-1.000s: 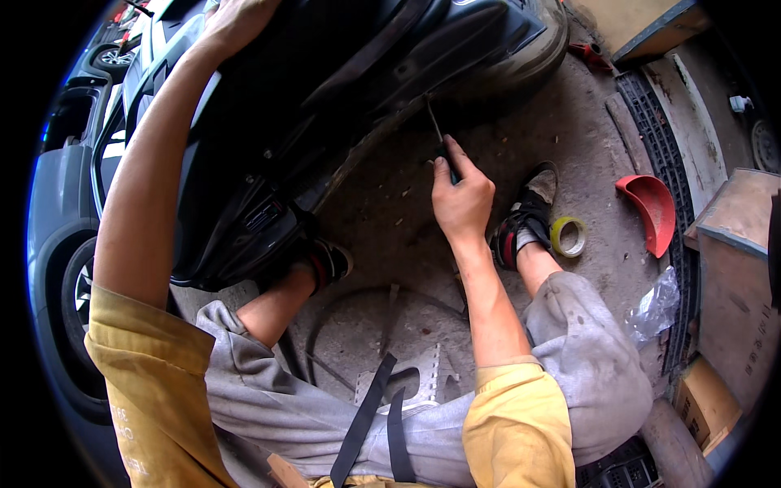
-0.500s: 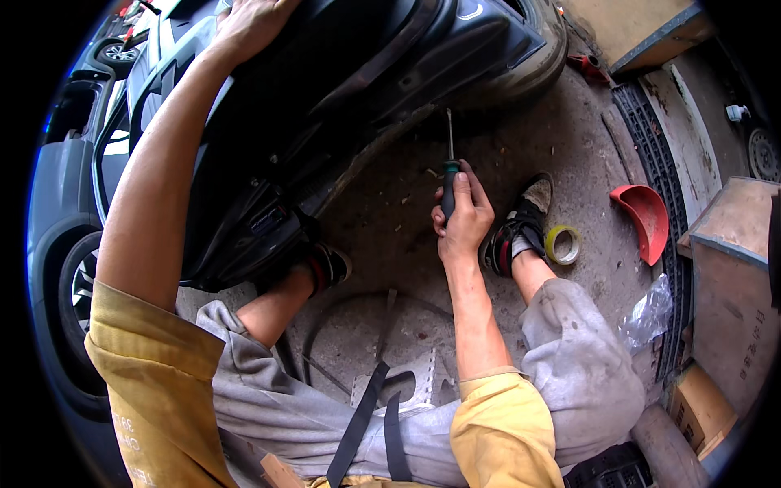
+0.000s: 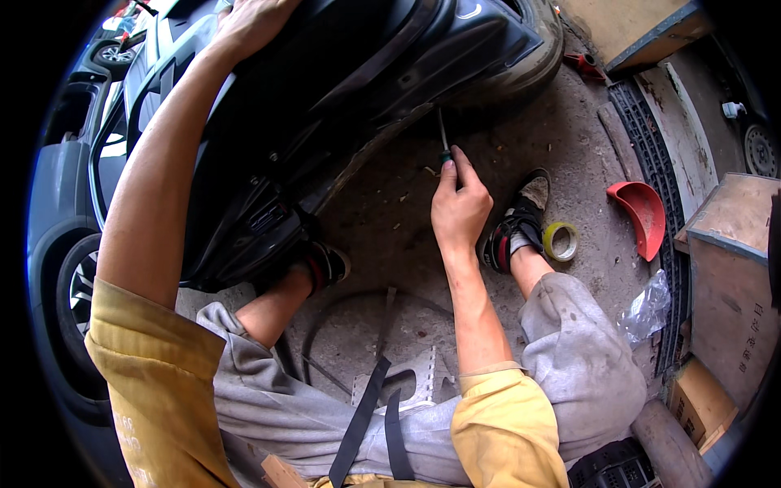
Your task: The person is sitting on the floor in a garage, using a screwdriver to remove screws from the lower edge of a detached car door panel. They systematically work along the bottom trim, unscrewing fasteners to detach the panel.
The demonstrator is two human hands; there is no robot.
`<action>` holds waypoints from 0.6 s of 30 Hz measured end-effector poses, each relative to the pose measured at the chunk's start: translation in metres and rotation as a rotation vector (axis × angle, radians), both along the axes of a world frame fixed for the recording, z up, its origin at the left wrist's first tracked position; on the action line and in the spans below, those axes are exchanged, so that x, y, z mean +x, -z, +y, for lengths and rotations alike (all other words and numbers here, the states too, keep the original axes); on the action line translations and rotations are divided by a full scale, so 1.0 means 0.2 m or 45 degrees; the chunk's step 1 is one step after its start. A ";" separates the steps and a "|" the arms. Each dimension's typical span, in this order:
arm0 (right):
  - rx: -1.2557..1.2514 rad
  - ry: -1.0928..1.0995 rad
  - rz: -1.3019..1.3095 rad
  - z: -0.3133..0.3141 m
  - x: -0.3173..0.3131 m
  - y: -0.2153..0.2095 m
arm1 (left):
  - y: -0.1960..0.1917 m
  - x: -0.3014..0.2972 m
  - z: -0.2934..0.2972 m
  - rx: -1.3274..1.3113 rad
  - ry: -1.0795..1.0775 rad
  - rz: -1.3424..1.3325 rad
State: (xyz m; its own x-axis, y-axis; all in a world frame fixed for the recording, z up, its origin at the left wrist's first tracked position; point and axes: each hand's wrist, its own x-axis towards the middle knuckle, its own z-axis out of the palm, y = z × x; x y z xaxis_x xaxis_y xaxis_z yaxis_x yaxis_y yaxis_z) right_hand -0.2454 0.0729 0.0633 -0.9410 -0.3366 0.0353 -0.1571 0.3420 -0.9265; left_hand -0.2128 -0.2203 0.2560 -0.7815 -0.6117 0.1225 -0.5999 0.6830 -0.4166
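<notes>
In my right hand point(image 3: 461, 203) is a screwdriver point(image 3: 447, 153) with a dark green handle, mostly hidden by my fingers. Its metal shaft points away from me, toward the dark gap beneath the car's lower edge; the tip is hard to make out in the shadow. My left hand point(image 3: 254, 28) rests against the upper part of the dark car body point(image 3: 325, 49), at the picture's top edge. Its fingers are mostly cut off there, so their pose does not show. The open lower side of the car lies between my two arms.
A roll of yellow tape point(image 3: 560, 241) lies beside my right shoe point(image 3: 525, 213). Farther right are a red curved scoop-like piece point(image 3: 639, 218), a clear plastic bag point(image 3: 645, 307), a black ribbed strip point(image 3: 651, 146) and wooden crates point(image 3: 732, 268). A black hose point(image 3: 325, 302) curves across the floor.
My right hand has moved slightly away from me and turned, with the screwdriver's handle now more covered by the fingers. The left hand stays in place.
</notes>
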 end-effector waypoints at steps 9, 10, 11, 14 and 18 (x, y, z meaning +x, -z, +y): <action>0.198 0.031 -0.092 -0.08 -0.03 -0.10 | 0.01 -0.02 -0.03 -0.078 0.247 -0.066; 0.204 0.031 -0.128 -0.10 -0.03 -0.12 | 0.01 -0.01 -0.05 -0.093 0.304 -0.070; 0.221 0.035 -0.091 -0.10 0.00 -0.10 | 0.02 0.01 -0.06 -0.098 0.218 -0.134; 0.094 0.061 -0.118 -0.12 0.02 -0.04 | 0.02 0.01 -0.06 -0.037 0.165 -0.113; 0.150 0.070 0.063 -0.14 0.11 0.11 | 0.01 0.01 0.05 0.010 0.119 -0.050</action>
